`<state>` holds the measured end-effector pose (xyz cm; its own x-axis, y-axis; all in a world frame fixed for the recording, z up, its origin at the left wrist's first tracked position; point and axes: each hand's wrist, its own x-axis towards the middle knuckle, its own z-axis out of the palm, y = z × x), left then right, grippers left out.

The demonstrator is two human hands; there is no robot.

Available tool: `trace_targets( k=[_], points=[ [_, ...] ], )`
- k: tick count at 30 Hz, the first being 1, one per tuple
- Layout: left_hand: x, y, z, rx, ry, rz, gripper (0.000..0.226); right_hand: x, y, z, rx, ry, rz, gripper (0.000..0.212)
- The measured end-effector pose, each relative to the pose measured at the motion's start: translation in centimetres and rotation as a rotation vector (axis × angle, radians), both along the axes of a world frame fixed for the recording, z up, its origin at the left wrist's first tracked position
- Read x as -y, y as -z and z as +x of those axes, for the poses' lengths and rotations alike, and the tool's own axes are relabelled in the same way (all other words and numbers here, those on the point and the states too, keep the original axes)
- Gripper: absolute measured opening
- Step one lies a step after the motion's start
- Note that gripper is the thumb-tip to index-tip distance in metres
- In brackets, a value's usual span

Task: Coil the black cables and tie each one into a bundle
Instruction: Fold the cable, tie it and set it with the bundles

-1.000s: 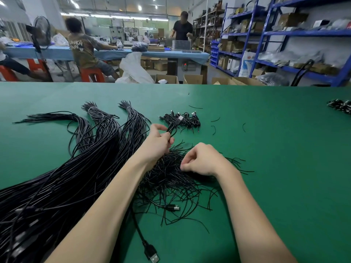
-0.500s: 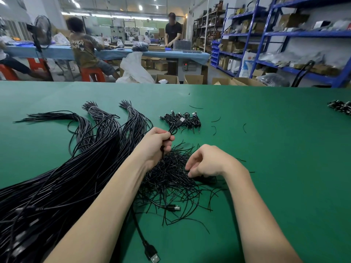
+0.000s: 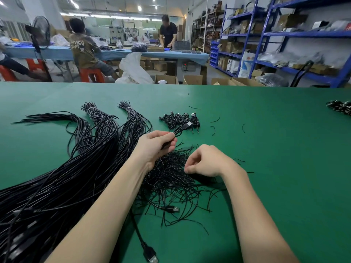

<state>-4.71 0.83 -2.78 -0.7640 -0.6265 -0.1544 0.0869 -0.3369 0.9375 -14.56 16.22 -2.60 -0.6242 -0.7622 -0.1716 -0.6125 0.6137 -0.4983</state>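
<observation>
Beyond the green table (image 3: 266,149), blue shelving (image 3: 284,35) lines the workshop.

The table (image 3: 266,149) was covered in a matt green sheet, smooth and without sheen. The black cables (image 3: 57,186) were sheathed in smooth plastic with a faint gloss, pale streaks of light being caught along their lengths. The plug (image 3: 152,259) at the near edge was made of black plastic with a bright metal end. The thin ties (image 3: 171,179) heaped between the arms were seen as fine, dark, slightly shiny strands. Brown cardboard boxes (image 3: 193,79) were seen beyond, dull and papery.
</observation>
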Motion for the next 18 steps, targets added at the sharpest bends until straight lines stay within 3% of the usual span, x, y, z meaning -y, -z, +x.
trace_targets(
  k=[5, 10, 15, 18],
  points=[
    [0.1, -0.1, 0.1, 0.006, -0.005, 0.022, 0.013, -0.9, -0.3, -1.1, 0.069, 0.072, -0.177, 0.006],
    [0.2, -0.1, 0.1, -0.002, -0.011, 0.039, 0.016, -2.1, -0.8, -1.5, 0.33, 0.162, -0.463, 0.002],
    [0.2, 0.0, 0.0, -0.001, -0.003, 0.059, 0.015, -2.1, -1.1, -1.9, 0.3, 0.367, -0.802, 0.003],
    [0.1, 0.1, -0.1, -0.01, -0.005, 0.087, 0.016, -1.6, -1.3, -1.3, 0.5, 0.435, -0.949, 0.003]
  ],
)
